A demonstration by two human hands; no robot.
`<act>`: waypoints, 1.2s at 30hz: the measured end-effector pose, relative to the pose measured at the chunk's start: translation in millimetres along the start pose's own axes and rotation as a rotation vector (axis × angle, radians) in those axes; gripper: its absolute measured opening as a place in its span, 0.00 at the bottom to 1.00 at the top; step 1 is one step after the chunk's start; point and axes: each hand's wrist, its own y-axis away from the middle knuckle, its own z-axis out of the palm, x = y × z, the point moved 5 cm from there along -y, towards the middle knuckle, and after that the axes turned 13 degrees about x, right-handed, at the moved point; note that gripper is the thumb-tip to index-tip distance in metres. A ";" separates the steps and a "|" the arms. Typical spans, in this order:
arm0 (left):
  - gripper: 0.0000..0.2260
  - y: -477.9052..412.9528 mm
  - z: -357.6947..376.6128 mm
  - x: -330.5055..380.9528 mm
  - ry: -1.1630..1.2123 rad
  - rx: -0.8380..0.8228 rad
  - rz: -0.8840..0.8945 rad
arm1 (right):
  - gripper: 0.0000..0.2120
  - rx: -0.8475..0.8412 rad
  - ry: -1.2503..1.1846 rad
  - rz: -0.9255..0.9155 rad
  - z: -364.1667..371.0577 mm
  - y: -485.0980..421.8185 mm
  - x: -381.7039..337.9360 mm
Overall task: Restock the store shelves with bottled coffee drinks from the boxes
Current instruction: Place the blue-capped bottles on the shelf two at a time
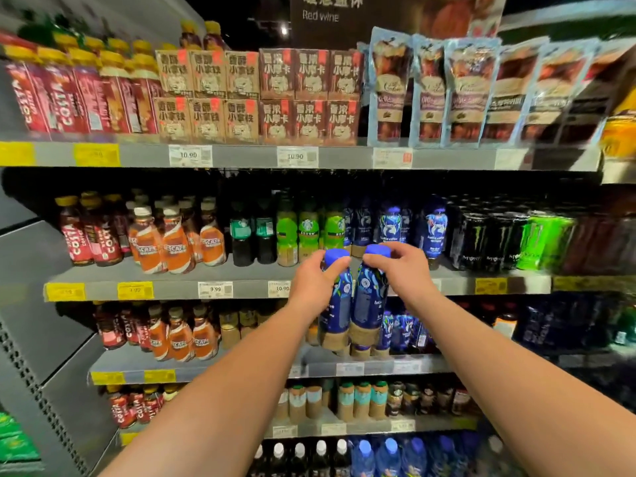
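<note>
Each of my hands holds a blue-capped, blue-labelled coffee bottle by its neck, in front of the second shelf (241,289). My left hand (315,282) grips the left bottle (339,313). My right hand (402,273) grips the right bottle (366,304). The two bottles hang side by side, almost touching, just below the shelf's front edge. Matching blue bottles (435,228) stand at the back of that shelf, right of the green Starbucks bottles (308,232). More blue bottles (399,328) stand on the shelf below, partly hidden behind the held ones.
Orange Nescafe bottles (177,246) and red Costa bottles (89,235) fill the left of the second shelf; black and green Monster cans (499,241) fill the right. Cartons and pouches stand on the top shelf (344,156). Lower shelves hold more bottles. No boxes are in view.
</note>
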 end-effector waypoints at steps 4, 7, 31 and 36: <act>0.11 -41.0 24.4 6.4 -0.021 0.056 0.025 | 0.08 0.008 0.032 -0.038 6.3 -44.7 0.2; 0.16 -72.8 43.5 12.5 -0.118 0.107 0.042 | 0.12 0.017 0.065 -0.058 11.1 -86.4 5.5; 0.21 -170.7 96.1 13.5 -0.438 0.252 0.056 | 0.25 -0.090 0.464 -0.333 45.7 -226.6 21.7; 0.22 -167.4 99.9 9.8 -0.472 0.248 0.071 | 0.24 -0.159 0.569 -0.397 43.6 -231.5 21.7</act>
